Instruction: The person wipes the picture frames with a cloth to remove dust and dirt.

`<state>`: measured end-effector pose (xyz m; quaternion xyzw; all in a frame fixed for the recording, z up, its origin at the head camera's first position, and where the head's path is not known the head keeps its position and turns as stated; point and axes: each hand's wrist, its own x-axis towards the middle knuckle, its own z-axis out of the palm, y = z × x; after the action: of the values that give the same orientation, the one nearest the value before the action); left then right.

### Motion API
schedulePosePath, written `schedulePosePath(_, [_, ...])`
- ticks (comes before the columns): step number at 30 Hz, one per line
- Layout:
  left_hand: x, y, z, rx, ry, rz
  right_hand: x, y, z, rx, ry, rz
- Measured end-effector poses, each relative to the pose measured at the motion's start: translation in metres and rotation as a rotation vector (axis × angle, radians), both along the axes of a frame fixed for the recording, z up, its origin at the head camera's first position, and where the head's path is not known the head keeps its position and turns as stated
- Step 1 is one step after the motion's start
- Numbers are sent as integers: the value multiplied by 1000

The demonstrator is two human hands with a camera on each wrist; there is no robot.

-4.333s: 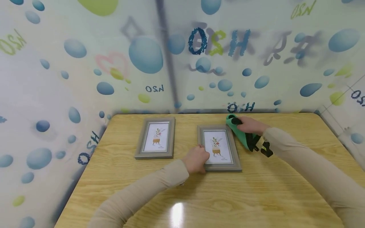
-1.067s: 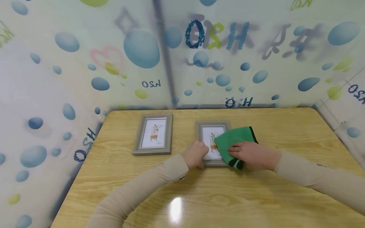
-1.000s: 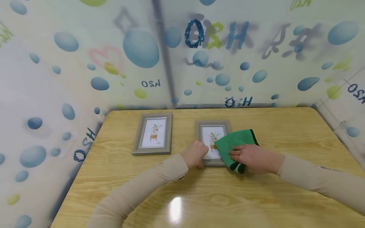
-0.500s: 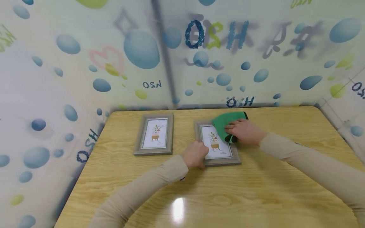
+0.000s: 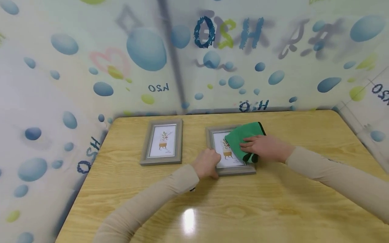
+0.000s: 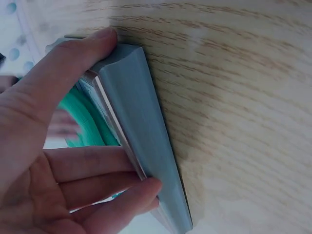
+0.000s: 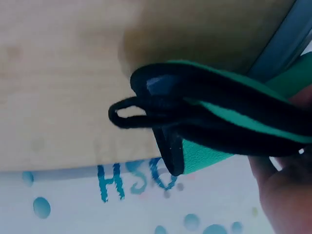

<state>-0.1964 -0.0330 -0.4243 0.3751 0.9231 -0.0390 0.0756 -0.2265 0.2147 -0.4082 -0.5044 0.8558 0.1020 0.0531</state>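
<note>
A grey picture frame (image 5: 234, 171) with a potted-plant print lies flat on the table at centre right. My left hand (image 5: 207, 164) grips its near left corner. In the left wrist view, thumb and fingers (image 6: 122, 204) lie on the frame's border. My right hand (image 5: 267, 147) holds a folded green cloth (image 5: 238, 136) with black edging against the frame's right part, fingers stretched over it. The cloth covers part of the print and the right border. In the right wrist view a black loop (image 7: 129, 113) sticks out from the bunched cloth; the right thumb is mostly hidden.
A second, matching picture frame (image 5: 179, 141) lies to the left on the wooden table (image 5: 237, 209). Behind the table stands a wall (image 5: 188, 67) patterned with blue and green drops. A light reflection shows on the table's near part.
My right hand first gripped the bunched cloth beside the frame, then spread it over the right side. The cloth moved away from me, then slightly back. My left hand keeps its hold.
</note>
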Motion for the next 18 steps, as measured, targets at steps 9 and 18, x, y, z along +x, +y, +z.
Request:
schedulePosePath(9, [-2, -2, 1, -13, -2, 5, 32, 13, 8, -124, -136, 142])
schedulePosePath(18, [1, 0, 2, -49, 19, -28, 2, 9, -4, -115, 11, 27])
